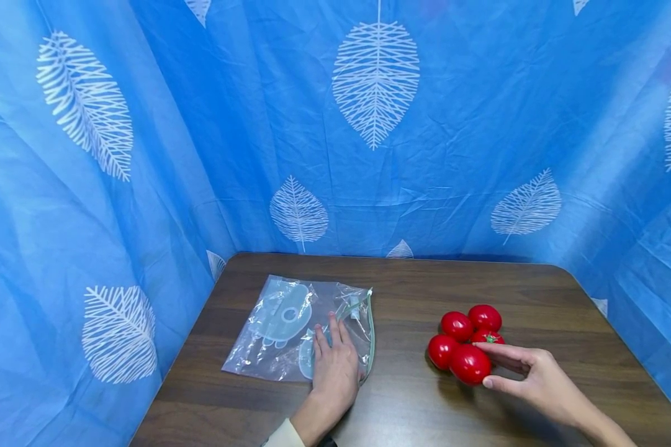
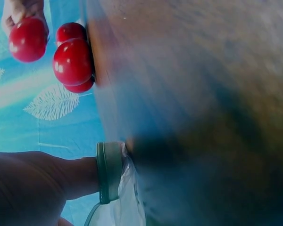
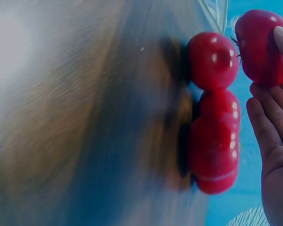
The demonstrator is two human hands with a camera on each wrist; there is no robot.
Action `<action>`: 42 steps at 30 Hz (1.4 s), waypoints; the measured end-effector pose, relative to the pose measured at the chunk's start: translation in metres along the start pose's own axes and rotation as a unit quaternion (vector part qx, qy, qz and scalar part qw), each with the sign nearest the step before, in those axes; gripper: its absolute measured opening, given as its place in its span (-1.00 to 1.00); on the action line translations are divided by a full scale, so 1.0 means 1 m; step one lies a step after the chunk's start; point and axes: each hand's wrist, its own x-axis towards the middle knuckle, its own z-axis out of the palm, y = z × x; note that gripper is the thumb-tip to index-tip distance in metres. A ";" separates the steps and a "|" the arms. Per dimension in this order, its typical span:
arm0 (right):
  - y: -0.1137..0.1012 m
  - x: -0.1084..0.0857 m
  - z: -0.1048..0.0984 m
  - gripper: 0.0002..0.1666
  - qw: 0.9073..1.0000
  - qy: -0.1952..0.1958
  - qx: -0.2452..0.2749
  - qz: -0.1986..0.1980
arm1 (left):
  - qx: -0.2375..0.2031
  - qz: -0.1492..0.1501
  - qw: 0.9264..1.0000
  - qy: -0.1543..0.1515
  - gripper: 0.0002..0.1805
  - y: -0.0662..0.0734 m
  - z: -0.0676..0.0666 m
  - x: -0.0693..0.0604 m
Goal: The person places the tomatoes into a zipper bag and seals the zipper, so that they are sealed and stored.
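My right hand (image 1: 536, 379) holds a glossy red tomato (image 1: 470, 365) between thumb and fingertips. In the right wrist view this tomato (image 3: 259, 47) is raised above the table, its green stem leaves showing. Several other red tomatoes (image 1: 442, 351) sit clustered just beyond it, one with a green top. To the left, a clear plastic zip bag (image 1: 290, 335) with pale blue print lies flat. My left hand (image 1: 335, 372) rests on it near its green-edged mouth, fingers straight. In the left wrist view the thumb (image 2: 80, 176) reaches into the green rim; its tip is hidden.
The brown wooden table (image 1: 402, 397) has rounded far corners. Blue curtain (image 1: 447, 124) with white leaf prints hangs along the back and both sides. A stretch of bare tabletop separates the bag from the tomatoes.
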 end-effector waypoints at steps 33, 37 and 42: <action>-0.049 0.101 0.058 -0.29 0.991 -0.080 0.028 -0.105 | -0.013 -0.004 1.000 -0.014 0.24 0.000 0.002 0.000; -0.055 0.112 0.071 -0.30 0.990 -0.083 0.029 -0.109 | -0.020 -0.010 1.000 -0.019 0.23 0.000 0.001 0.001; -0.060 0.124 0.087 -0.29 0.989 -0.092 0.031 -0.113 | -0.020 -0.012 0.999 -0.025 0.22 0.000 0.001 0.003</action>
